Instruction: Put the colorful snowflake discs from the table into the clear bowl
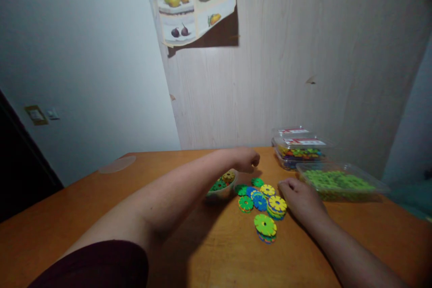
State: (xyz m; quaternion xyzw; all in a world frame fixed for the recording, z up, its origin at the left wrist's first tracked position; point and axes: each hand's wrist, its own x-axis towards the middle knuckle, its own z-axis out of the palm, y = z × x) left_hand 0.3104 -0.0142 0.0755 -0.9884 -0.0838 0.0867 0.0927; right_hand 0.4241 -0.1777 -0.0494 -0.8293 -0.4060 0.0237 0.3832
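Observation:
My left hand (247,160) stretches across the table over the far side of a clear bowl (221,194), with its fingers curled downward. Whatever those fingers may hold is hidden. Inside the bowl are green and yellow notched plastic discs (228,176), partly covered by my left forearm. My right hand (297,193) rests closed on the table, just right of a loose heap of discs. Blue discs (259,202), a yellow disc (277,203) and a green disc (246,203) lie in that heap, some stacked. Nearer me sits a small stack topped by a lime-green disc (265,225).
Beyond my right hand, an open clear tray (344,184) holds many green pieces. Behind it stand stacked clear boxes (299,150) of coloured pieces. A round translucent lid (117,164) lies at the table's far left. A wall with fruit pictures (199,9) rises behind the wooden table (219,265).

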